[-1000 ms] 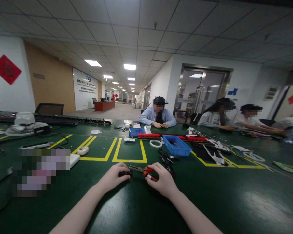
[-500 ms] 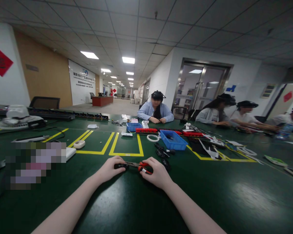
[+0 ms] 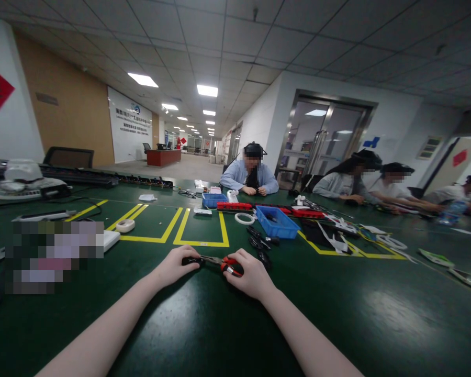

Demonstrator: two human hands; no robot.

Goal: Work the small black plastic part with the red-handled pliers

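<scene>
On the near side of the open rectangular blue plastic bin, toward its left, the left hand pinches a small black piece — its details unclear — while the right hand grips red-and-black-handled metal needle-nose pliers, tips at the piece's end. Coiled black cables lie between bin and right hand.

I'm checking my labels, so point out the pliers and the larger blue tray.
Pliers [image 3: 223, 265], head view: by the pivot, where the red handles begin.
Larger blue tray [image 3: 283, 232], head view: on its near wall.
</scene>
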